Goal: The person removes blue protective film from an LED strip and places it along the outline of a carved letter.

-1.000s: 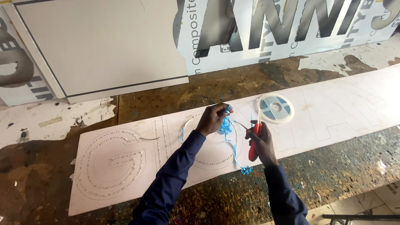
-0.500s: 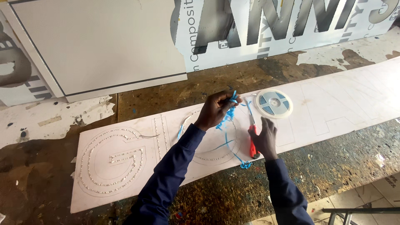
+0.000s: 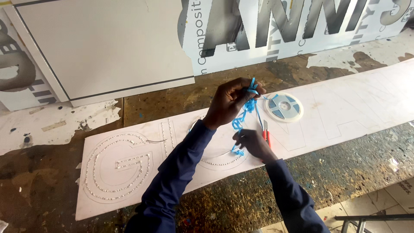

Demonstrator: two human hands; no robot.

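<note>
Above a long white sign board (image 3: 345, 112) with outlined letters, a tangled, curly blue plastic strip (image 3: 246, 110) is pinched at its top by the left hand (image 3: 230, 101) and at its lower end by the right hand (image 3: 254, 144), which also grips a red-handled cutter (image 3: 266, 134). A round flat reel (image 3: 283, 106) is laid just beside them on the rough, paint-stained surface (image 3: 358, 168).

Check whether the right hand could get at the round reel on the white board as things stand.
Probably yes, but not freely: the right hand holds a red-handled cutter and the lower end of the blue strip. The reel lies just beyond it on the white board, with nothing between them.
</note>
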